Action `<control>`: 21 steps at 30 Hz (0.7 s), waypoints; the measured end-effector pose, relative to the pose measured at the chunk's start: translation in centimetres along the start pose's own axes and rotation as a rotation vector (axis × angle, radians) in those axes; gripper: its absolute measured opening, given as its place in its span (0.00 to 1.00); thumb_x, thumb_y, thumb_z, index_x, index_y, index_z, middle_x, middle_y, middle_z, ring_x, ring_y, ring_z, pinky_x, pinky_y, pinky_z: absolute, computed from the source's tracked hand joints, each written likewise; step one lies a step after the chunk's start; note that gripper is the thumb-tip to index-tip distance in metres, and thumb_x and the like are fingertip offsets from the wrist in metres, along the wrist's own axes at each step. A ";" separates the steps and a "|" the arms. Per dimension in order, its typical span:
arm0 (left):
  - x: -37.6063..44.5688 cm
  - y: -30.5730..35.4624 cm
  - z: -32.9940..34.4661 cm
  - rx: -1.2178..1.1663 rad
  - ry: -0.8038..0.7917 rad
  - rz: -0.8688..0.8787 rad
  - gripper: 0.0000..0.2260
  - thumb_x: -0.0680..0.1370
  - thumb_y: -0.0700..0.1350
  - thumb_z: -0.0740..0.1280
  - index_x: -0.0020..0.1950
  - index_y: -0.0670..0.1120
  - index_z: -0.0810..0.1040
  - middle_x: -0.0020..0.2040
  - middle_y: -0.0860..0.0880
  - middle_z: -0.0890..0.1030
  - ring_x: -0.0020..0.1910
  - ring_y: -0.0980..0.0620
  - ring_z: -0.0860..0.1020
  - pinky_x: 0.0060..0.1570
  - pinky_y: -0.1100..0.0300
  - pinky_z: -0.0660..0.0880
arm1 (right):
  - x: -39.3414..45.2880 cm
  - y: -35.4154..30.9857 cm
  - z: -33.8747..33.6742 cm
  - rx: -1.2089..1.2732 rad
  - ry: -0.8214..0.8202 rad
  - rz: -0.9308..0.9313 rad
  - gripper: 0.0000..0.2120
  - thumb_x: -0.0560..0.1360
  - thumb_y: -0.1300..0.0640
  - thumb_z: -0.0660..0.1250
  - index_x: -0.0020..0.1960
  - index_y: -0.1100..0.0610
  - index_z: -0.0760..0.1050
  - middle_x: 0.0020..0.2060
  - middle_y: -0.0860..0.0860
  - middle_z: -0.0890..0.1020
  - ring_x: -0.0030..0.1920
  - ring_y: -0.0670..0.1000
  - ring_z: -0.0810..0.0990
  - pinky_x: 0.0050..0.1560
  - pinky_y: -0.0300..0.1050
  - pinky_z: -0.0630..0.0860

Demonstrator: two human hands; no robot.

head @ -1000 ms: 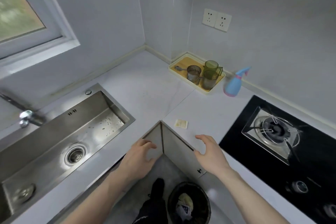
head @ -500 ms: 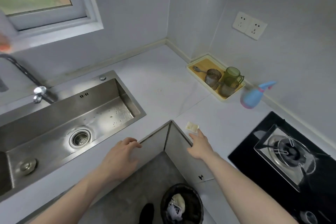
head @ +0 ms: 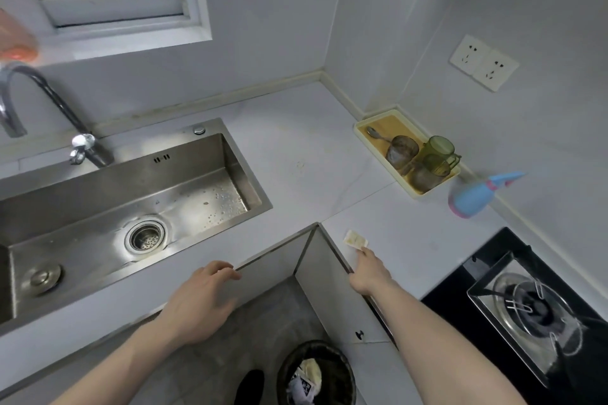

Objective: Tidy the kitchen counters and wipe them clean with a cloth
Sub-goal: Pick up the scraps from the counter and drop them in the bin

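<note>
Pale corner desk (head: 296, 141) carries a small cream scrap (head: 355, 239) near its inner edge. Right hand (head: 368, 270) reaches forward, fingertips (head: 363, 251) at the scrap's near edge; whether they pinch it cannot be told. Left hand (head: 197, 302) hovers apart at the desk edge, fingers loosely spread, holding nothing. Farther out: sink (head: 131, 200), cup tray (head: 363, 134), blue spray bottle (head: 473, 197), hob (head: 526, 302).

A small pale yellowish scrap (head: 355, 239) lies flat on the white counter (head: 296, 154), right at the fingertips of my right hand (head: 370, 271). My left hand (head: 200, 301) rests at the counter's front edge, well apart from the scrap.
</note>
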State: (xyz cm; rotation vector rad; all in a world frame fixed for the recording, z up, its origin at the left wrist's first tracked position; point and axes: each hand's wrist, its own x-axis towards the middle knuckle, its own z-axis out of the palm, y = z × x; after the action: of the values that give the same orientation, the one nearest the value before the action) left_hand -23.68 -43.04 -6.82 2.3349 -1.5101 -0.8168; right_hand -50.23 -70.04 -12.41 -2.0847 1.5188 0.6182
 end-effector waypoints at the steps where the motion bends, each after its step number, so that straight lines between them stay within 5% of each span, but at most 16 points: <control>1: -0.2 0.2 0.1 -0.001 0.007 0.003 0.21 0.74 0.58 0.62 0.67 0.58 0.74 0.70 0.60 0.69 0.68 0.53 0.71 0.67 0.57 0.70 | -0.1 0.2 -0.1 0.004 0.007 -0.002 0.33 0.78 0.52 0.63 0.80 0.57 0.56 0.76 0.52 0.63 0.73 0.57 0.67 0.70 0.54 0.69; 12: -9.0 6.3 5.4 0.001 0.095 -0.048 0.20 0.75 0.50 0.69 0.67 0.52 0.76 0.69 0.53 0.72 0.67 0.48 0.73 0.66 0.56 0.70 | -14.1 5.1 4.7 0.191 0.039 -0.387 0.28 0.80 0.47 0.65 0.77 0.57 0.66 0.71 0.47 0.68 0.70 0.49 0.71 0.68 0.41 0.66; 18: -18.6 7.5 12.5 -0.031 0.042 -0.163 0.21 0.75 0.49 0.68 0.69 0.53 0.75 0.70 0.53 0.72 0.66 0.49 0.72 0.65 0.56 0.72 | -17.4 8.7 12.5 0.059 -0.190 -0.311 0.18 0.72 0.47 0.66 0.59 0.52 0.80 0.51 0.48 0.82 0.52 0.52 0.82 0.54 0.45 0.78; 21: -23.3 6.8 15.0 -0.065 0.026 -0.248 0.22 0.74 0.48 0.68 0.68 0.53 0.75 0.70 0.53 0.71 0.67 0.48 0.72 0.66 0.54 0.72 | -17.4 9.5 15.5 -0.028 -0.291 -0.273 0.18 0.71 0.50 0.64 0.58 0.56 0.80 0.46 0.53 0.83 0.49 0.55 0.83 0.46 0.43 0.77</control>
State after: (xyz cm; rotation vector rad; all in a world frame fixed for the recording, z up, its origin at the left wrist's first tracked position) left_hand -44.61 -23.73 -8.31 2.5056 -1.1802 -0.8742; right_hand -65.33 -50.09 -14.95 -2.0673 1.0495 0.7990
